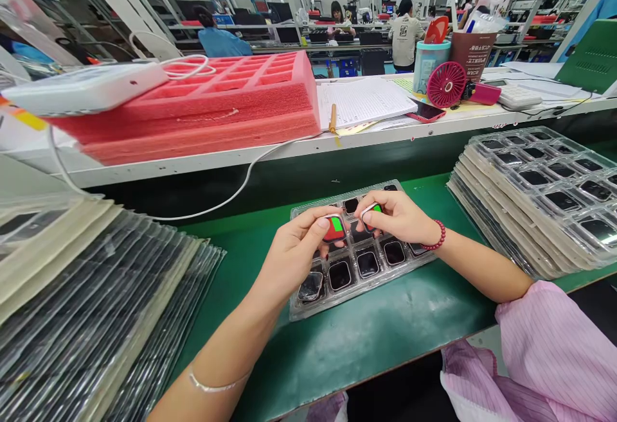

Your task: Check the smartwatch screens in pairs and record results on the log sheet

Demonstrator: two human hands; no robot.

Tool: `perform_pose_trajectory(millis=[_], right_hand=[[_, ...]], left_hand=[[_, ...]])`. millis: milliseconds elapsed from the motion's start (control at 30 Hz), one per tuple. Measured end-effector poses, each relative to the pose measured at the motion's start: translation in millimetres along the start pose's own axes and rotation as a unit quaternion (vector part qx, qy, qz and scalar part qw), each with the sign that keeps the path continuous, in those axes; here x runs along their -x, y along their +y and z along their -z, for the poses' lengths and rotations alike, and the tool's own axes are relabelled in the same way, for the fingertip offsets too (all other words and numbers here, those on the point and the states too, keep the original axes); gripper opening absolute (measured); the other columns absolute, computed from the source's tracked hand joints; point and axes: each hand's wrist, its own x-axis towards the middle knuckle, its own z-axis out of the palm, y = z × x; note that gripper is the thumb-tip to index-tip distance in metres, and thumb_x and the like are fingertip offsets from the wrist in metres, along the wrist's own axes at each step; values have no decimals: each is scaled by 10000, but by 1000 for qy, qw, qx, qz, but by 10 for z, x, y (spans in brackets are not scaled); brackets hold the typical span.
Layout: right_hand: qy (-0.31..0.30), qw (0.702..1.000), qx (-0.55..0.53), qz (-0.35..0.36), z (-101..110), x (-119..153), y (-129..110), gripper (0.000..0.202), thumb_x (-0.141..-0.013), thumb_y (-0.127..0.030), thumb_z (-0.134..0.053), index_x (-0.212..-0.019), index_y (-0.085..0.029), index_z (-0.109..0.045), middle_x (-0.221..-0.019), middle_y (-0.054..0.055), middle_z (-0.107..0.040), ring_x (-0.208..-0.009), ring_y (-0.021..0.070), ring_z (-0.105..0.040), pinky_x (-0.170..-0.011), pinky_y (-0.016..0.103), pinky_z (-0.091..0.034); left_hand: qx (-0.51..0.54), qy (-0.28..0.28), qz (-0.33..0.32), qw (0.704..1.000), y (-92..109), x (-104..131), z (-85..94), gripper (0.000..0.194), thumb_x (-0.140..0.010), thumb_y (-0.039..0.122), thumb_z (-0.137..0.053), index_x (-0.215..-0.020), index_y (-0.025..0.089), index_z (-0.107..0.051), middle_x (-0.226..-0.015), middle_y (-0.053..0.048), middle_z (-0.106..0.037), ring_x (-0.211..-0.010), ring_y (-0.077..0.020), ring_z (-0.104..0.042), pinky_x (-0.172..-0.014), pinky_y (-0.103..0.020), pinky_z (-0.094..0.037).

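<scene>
My left hand (299,242) pinches a smartwatch case (333,228) by its edge, its screen lit red and green. In my right hand (398,216) is a second smartwatch case (370,215), tilted, with a similar lit screen partly covered by my fingers. Both hands hover over a clear plastic tray (308,308) on the green mat. Its pockets hold several dark-screened watch cases, such as the one in the front row (368,264). The pockets under my hands are partly hidden.
Stacked clear trays (96,306) rise at the left, and another tray stack (525,216) holding dark screens stands at the right. A white shelf bears red foam (202,126), papers (366,101), a phone (427,112) and a small fan (447,85). A white cable (245,178) hangs down. People work behind.
</scene>
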Motion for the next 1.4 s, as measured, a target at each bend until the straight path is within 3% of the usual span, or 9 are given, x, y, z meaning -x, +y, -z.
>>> perform_pose_trajectory(millis=[167, 400, 700, 1000, 1133, 1400], right_hand=[[4, 999, 34, 10, 6, 9, -13, 136, -839, -253, -636, -909, -137, -632, -761, 33, -674, -636, 112, -593, -542, 204, -488], [4, 998, 59, 17, 12, 16, -34, 178, -822, -215, -615, -981, -137, -607, -829, 39, -676, -698, 125, -607, -598, 228, -482], [-15, 993, 112, 34, 21, 28, 11, 268, -821, -148, -563, -1088, -152, -582, -1002, 65, -667, -881, 167, -643, -695, 266, -508], [-14, 995, 92, 27, 12, 34, -8, 185, -850, -191, -577, -1026, -140, -600, -917, 58, -674, -782, 147, -641, -646, 250, -505], [-20, 996, 82, 37, 5, 34, -22, 148, -856, -184, -573, -995, -141, -597, -917, 56, -675, -812, 148, -659, -687, 254, -522], [-16, 987, 154, 32, 2, 46, -18, 290, -804, -139, -557, -1092, -166, -578, -1021, 61, -673, -859, 164, -666, -646, 242, -530]], left_hand=[[12, -16, -15, 1000, 8, 11, -3, 413, -848, 460, -683, -1152, 182, -689, -933, -58, -713, -670, -137, -623, -538, -229, -517], [6, -27, -26, 999, 20, 21, -14, 486, -785, 347, -745, -1224, 168, -637, -941, -67, -713, -779, -185, -678, -558, -230, -524], [12, -11, -29, 999, -4, 21, -25, 457, -753, 306, -771, -1166, 158, -642, -1088, -96, -713, -888, -198, -686, -680, -256, -558], [-3, -3, -45, 999, 37, 28, -40, 324, -763, 387, -752, -988, 160, -697, -1011, -97, -722, -830, -218, -683, -644, -300, -575], [-18, -6, -46, 999, 23, 42, -37, 317, -773, 344, -737, -1028, 165, -678, -1037, -88, -711, -855, -207, -678, -717, -314, -571], [-52, -10, -49, 997, -58, 40, -20, 340, -785, 296, -710, -1102, 197, -637, -1044, -69, -694, -909, -217, -672, -805, -345, -546]])
